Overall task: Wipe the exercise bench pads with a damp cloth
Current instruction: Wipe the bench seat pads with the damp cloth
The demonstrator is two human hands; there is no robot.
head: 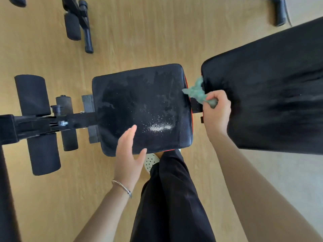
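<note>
The right hand (216,110) has its fingers curled tight round a bunched green cloth (197,91), which spills out of the fist toward 10 o'clock. The cloth lies over the gap between the seat pad (139,95) and the back pad (271,93). The left hand (128,158) is flat with straight fingers at the seat pad's 6 o'clock edge. White specks (160,127) lie at 2 o'clock from it.

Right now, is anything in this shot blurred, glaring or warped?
Head view: the left hand is softened by motion blur; the back pad smears into streaks toward the right edge; a bright speckled patch on the seat pad may be glare or powder, cannot tell; wide-angle distortion bows the floor boards near the edges.
</note>
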